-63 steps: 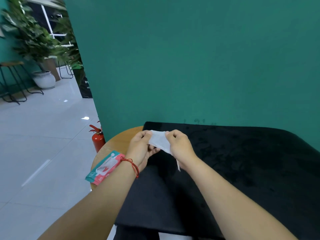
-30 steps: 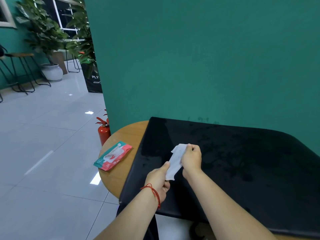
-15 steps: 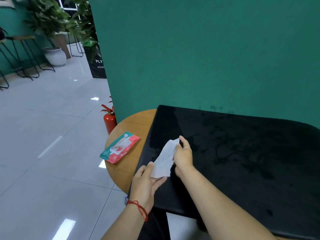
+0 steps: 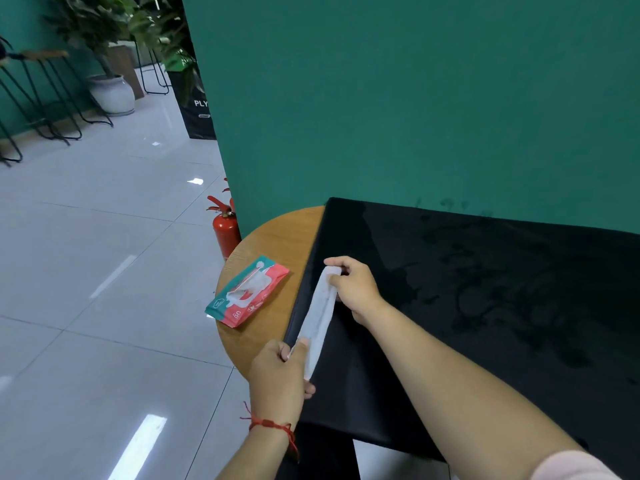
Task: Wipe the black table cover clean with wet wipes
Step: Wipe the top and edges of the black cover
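left hand (image 4: 277, 375) + right hand (image 4: 356, 289): fingers pinch wet wipe (image 4: 320, 317) ends | pack (image 4: 247, 292): "80" | banner (image 4: 201, 112): "PLY"

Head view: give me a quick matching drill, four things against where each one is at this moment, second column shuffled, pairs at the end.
Things
1. wet wipe
2. wipes pack
3. fire extinguisher
4. black table cover

Places
A. on the floor beside the table
B. stretched between left hand and right hand
C. lying on the table's bare wood
D. spread over the table, up to the green wall

Pairs: 1-B, 2-C, 3-A, 4-D
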The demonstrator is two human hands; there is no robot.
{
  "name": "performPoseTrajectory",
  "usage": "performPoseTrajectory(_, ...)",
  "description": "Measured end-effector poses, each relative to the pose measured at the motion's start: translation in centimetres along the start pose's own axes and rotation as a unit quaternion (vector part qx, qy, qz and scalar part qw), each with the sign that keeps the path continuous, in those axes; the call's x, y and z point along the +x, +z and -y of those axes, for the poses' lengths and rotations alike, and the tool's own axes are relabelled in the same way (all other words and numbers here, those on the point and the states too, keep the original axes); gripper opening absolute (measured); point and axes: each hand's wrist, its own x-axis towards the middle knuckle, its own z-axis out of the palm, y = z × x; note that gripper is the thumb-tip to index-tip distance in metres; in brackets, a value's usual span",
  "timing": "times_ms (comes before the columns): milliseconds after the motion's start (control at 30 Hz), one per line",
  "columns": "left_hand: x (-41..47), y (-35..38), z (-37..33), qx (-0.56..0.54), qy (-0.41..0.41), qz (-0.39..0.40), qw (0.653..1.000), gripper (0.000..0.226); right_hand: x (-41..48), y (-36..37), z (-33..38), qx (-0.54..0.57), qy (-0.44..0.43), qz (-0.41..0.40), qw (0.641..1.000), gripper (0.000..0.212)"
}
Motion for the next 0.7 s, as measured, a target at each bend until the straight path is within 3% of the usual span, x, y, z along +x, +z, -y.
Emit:
performPoseTrajectory(167, 0.6, -0.3, -0.6, -0.112, -0.065, 0.013, 0.992, 0.03, 2.5, 1.5, -0.5, -0.022, -0.026, 0.009, 0.999, 0.042)
performPoseTrajectory(333, 2.0, 0.5, -1.1, -0.094, -0.075, 0.046, 0.992, 0.015, 4.4, 1.7, 0.2, -0.159, -0.091, 0.027, 0.983, 0.037)
performPoseTrajectory(533, 2.9, 0.6, -1.0, 0.164, 0.003, 0.071, 0.984, 0.013, 5.7, 0.7, 0.1, -0.333, -0.114, 0.051, 0.935, 0.046)
performPoseTrajectory(600, 3.3, 0.5, -1.4, 0.281, 0.064, 0.031, 0.957, 0.015, 5.8, 0.1, 0.1, -0.368, -0.107, 0.05, 0.922, 0.059)
performPoseTrajectory(667, 3.2, 0.5, -2.5, 0.381, 0.159, -0.054, 0.909, 0.028, 5.9, -0.7, 0.2, -0.398, -0.099, 0.049, 0.911, 0.067)
performPoseTrajectory(700, 2.8, 0.6, -3.4, 0.383, 0.21, -0.085, 0.896, 0.032, 5.8, -1.3, 0.3, -0.404, -0.094, 0.047, 0.909, 0.069)
